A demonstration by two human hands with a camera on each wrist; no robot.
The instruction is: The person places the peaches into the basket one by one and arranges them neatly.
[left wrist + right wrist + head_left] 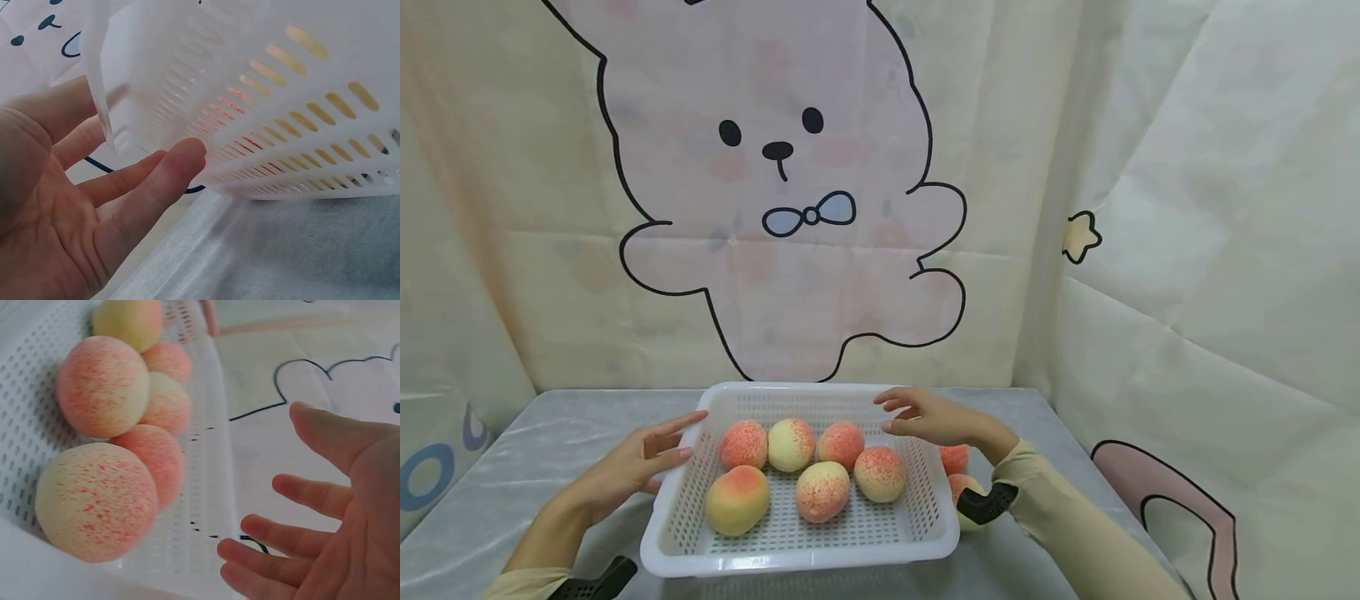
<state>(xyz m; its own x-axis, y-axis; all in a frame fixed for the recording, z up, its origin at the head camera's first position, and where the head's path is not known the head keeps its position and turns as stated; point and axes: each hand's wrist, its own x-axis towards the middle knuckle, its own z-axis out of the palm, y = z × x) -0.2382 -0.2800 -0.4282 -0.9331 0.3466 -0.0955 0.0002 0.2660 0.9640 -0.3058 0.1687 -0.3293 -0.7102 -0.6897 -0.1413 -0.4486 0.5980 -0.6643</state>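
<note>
A white perforated plastic basket (805,563) on the table holds several peaches, pink and pale yellow with red speckles; the yellowest peach (737,501) sits at its front left. At the basket's left side is my left hand (625,471); in the left wrist view its extended fingers lie by the basket's wall (250,134), some behind the rim. My right hand (931,417) hovers over the far right corner with nothing in it. In the right wrist view its fingers are spread, apart from the speckled peach (97,503).
More peaches (954,459) lie on the table just right of the basket, partly hidden by the basket and my right arm. The table has a grey cloth (602,417). Behind it hangs a pale curtain (992,167) with a cartoon bear.
</note>
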